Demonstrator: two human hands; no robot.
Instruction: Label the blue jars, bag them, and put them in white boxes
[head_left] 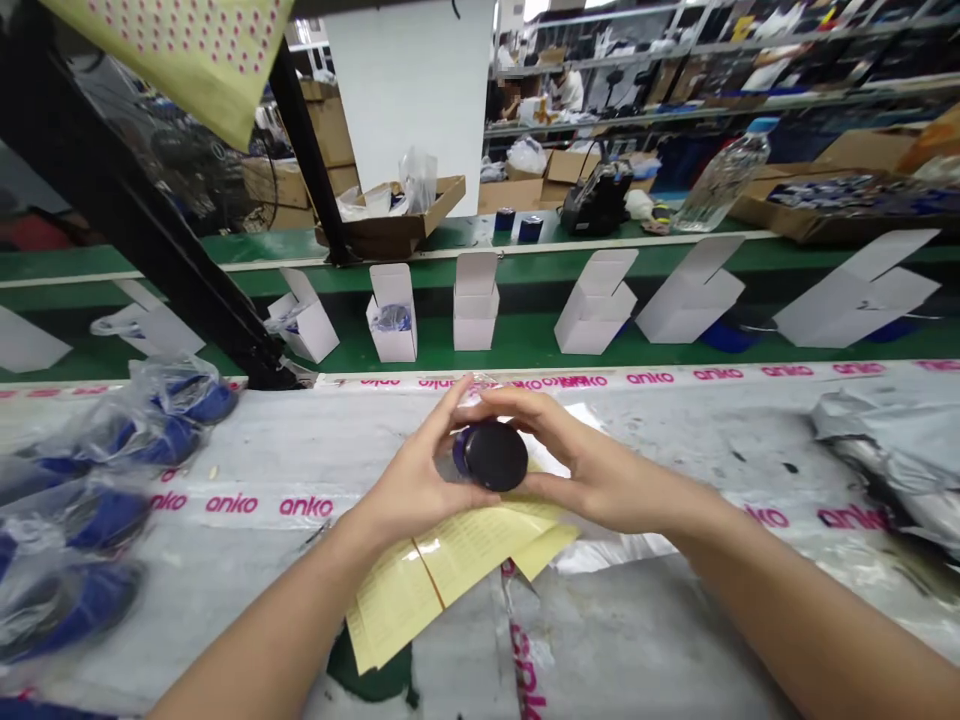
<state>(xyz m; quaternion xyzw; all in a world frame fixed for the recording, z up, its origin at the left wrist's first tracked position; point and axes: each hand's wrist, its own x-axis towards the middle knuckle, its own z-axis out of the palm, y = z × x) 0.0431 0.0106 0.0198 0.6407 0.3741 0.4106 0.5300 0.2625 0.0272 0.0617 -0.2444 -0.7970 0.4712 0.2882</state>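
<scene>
Black round lid (pixel 495 456) of a small blue jar is in the head view, held over yellow paper leaflets (pixel 442 570). Left hand (pixel 420 470) and right hand (pixel 592 465) close their fingers on it from two sides, seemingly to keep it steady. White open cartons (pixel 394 315) stand in a row behind.

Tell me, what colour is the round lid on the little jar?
The round lid is black, and it shows best in the head view.

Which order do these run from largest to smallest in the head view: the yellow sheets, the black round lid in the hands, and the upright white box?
1. Yellow sheets
2. Unranked: the black round lid and upright white box look alike, and the lid is nearer the camera.
</scene>
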